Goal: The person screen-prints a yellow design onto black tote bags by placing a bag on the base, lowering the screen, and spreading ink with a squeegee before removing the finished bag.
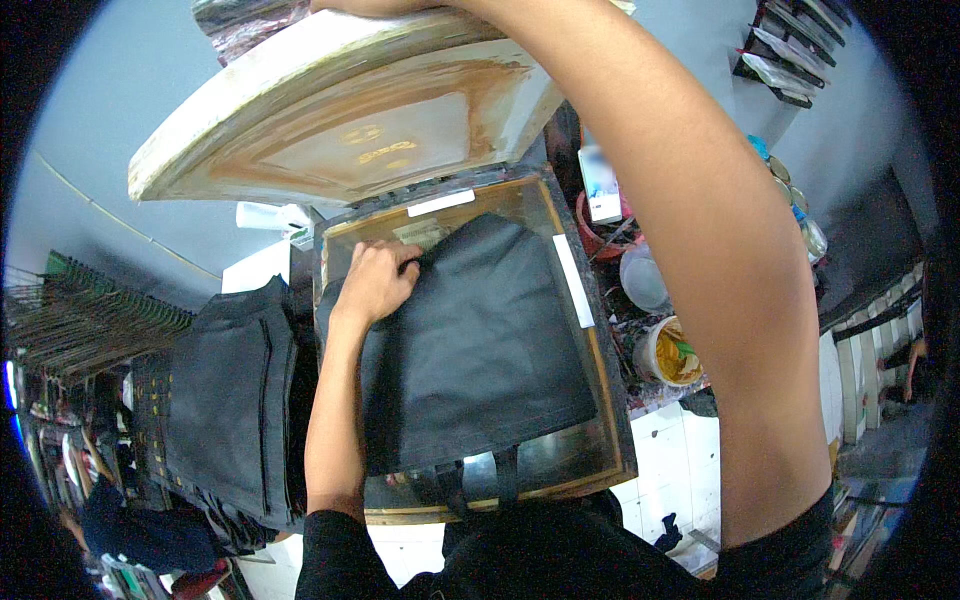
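Right of the board (606, 385), the right arm (740, 230) is rising, its right hand (385, 4) meeting the tilted screen (300, 150), finger state impossible to tell. Left of the board, stacked bags (225, 400) are lying; on it, the left hand (376, 282) is curling narrowed fingers against a black bag (480, 340).

Left grip (378, 280) palm down, fingers (407, 251) bent; right arm (690, 200) raised.

We've got a grey-blue wall (110, 140) behind, white tiled floor (660, 465) below. Dark wall rack (796, 101) upper right, green-edged rack (120, 290) far left, pale slatted structure (853, 385) right. We see bright bluish light (12, 385) at the left rim.
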Tool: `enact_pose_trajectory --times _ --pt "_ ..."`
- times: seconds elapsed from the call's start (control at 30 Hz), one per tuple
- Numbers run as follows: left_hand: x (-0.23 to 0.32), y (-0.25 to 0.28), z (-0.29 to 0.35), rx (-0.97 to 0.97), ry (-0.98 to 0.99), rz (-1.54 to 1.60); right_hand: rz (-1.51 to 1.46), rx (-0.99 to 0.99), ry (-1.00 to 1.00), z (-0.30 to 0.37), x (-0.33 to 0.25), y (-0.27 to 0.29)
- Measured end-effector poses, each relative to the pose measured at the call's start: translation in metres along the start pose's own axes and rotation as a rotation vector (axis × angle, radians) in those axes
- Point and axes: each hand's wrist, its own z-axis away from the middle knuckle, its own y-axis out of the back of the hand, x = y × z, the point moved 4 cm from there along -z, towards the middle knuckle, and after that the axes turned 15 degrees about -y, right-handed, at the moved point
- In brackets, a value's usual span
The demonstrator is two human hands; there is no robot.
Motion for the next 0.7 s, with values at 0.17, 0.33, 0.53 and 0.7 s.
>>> enact_pose_trajectory --times 0.17,0.33,0.53,0.7 --pt "0.012 0.019 0.015 0.083 -0.267 -0.270 -0.012 0.005 0.014 -0.008 -0.002 0.000" --pt "0.013 0.021 -0.001 0.007 0.009 -0.098 0.028 0.020 0.035 -0.016 0.001 -0.007" --pt "-0.050 0.033 0.011 -0.214 0.181 0.358 0.056 0.032 0.055 -0.016 0.000 -0.006" --pt "-0.072 0.011 0.009 -0.106 0.093 0.243 0.055 0.031 0.045 -0.022 0.003 -0.009"
